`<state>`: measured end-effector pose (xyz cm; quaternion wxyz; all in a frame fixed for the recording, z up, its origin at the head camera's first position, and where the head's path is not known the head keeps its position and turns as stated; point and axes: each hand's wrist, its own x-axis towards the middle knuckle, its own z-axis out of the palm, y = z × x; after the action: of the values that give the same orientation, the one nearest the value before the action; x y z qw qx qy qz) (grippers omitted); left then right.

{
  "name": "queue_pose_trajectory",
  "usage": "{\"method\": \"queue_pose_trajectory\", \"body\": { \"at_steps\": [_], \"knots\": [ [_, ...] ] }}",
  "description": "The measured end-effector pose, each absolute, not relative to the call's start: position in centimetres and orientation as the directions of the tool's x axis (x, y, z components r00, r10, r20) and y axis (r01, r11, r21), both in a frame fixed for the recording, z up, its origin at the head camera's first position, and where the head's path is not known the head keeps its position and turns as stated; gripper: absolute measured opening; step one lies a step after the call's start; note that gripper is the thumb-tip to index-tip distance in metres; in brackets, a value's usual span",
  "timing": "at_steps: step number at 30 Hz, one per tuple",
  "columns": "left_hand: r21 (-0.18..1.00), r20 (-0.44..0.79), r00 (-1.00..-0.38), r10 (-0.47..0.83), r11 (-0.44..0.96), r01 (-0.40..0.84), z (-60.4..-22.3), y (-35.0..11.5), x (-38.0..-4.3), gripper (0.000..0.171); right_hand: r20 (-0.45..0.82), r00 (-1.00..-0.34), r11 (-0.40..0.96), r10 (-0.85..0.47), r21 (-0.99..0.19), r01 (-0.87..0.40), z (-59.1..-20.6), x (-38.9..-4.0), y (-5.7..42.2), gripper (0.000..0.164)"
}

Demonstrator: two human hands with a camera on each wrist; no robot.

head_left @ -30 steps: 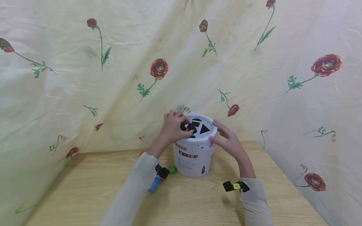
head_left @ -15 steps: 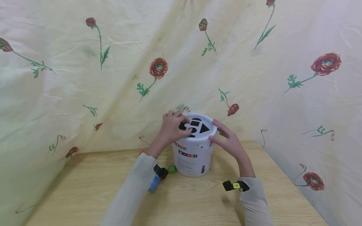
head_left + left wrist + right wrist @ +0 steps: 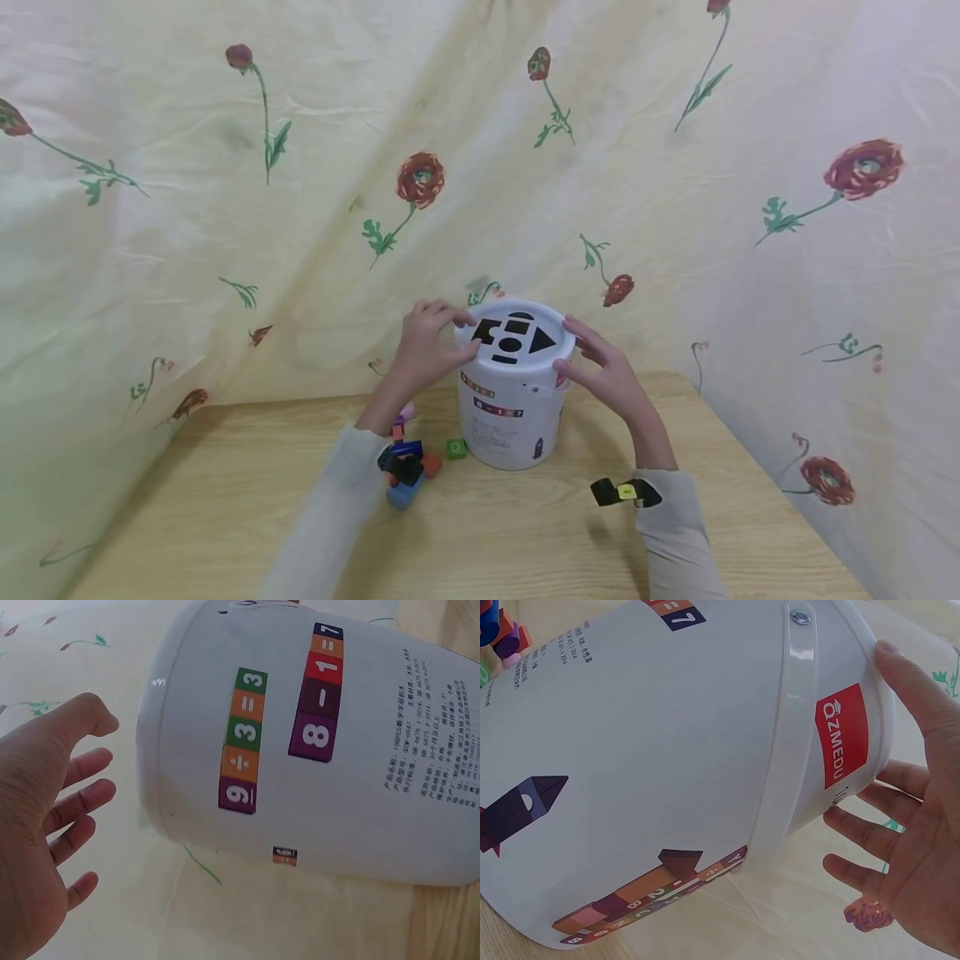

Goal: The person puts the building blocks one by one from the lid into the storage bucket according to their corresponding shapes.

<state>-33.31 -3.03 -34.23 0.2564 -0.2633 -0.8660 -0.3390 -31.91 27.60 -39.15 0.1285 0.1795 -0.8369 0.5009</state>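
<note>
A white toy bucket [image 3: 504, 429] stands on the table, its lid [image 3: 553, 321] cut with several dark shaped holes, among them a round, a square and a triangular one. My left hand [image 3: 427, 346] hovers at the lid's left rim, thumb and fingers spread apart with nothing between them. The left wrist view shows those fingers relaxed beside the bucket's rim. On the right side, my right hand [image 3: 609, 375] rests against the bucket, thumb on the rim and fingers reaching round behind it, nearly straight in the right wrist view.
A green letter block [image 3: 456, 449] lies at the bucket's left foot. Further left are a light blue block [image 3: 403, 494], a dark blue one [image 3: 407, 448], an orange-red one [image 3: 431, 464] and a pink one [image 3: 407, 412], partly behind the left wrist. A flowered cloth [image 3: 315, 250] hangs behind.
The dark block that my left hand pinched over the lid is gone from view. The left hand has drawn back leftward, uncovering the round hole and more blocks. My right hand stays put.
</note>
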Motion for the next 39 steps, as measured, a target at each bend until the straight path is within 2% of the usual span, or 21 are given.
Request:
{"method": "queue_pose_trajectory", "body": {
  "at_steps": [8,13,26,33,39],
  "knots": [
    [0.545,0.593,-0.765,0.253,0.574,0.612,-36.9,-5.3,-32.9,0.028,0.388,-0.906,0.443,-0.168,-0.792,-0.421,-39.0,-31.9,27.4,0.071],
    [0.555,0.545,-0.793,0.273,0.592,0.585,-39.6,-6.1,-33.1,0.026,0.393,-0.904,0.442,-0.171,-0.789,-0.427,-39.1,-31.8,27.4,0.071],
    [0.488,0.349,-0.848,0.399,0.695,0.527,-44.8,-6.9,-32.3,0.028,0.399,-0.902,0.445,-0.167,-0.785,-0.43,-39.1,-31.9,27.5,0.071],
    [0.424,0.242,-0.845,0.477,0.731,0.534,-46.7,-6.9,-32.4,0.027,0.399,-0.902,0.443,-0.169,-0.786,-0.431,-39.0,-31.9,27.5,0.071],
    [0.43,0.16,-0.851,0.5,0.741,0.516,-47.4,-6.6,-32.6,0.028,0.401,-0.9,0.438,-0.17,-0.788,-0.433,-39.0,-31.9,27.5,0.072]
  ]
}}
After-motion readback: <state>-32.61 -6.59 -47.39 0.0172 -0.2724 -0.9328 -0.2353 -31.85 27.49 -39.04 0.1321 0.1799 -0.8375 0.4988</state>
